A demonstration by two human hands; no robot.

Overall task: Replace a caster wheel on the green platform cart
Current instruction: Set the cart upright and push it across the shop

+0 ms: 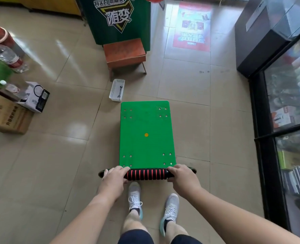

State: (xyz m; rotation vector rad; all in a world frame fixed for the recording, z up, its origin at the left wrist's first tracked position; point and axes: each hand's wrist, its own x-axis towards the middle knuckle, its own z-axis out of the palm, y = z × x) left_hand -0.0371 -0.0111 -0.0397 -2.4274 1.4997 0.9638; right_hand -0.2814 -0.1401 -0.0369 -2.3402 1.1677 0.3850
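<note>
The green platform cart (146, 124) stands upright on the tiled floor in front of me, its flat deck showing bolt holes at each corner and a yellow disc in the middle. Its casters are hidden under the deck. The handle (146, 174), wrapped in black and red foam, runs across the near end. My left hand (115, 175) grips the handle's left side and my right hand (181, 174) grips its right side. A white perforated basket (114, 88) holding a wrench (120, 91) lies on the floor just beyond the cart's far left corner.
A small brown stool (125, 53) and a green stand (117, 18) are beyond the basket. Cardboard boxes (6, 115) and water bottles (9, 58) crowd the left. A dark glass display cabinet (286, 106) lines the right. My feet in white shoes (135, 196) are behind the handle.
</note>
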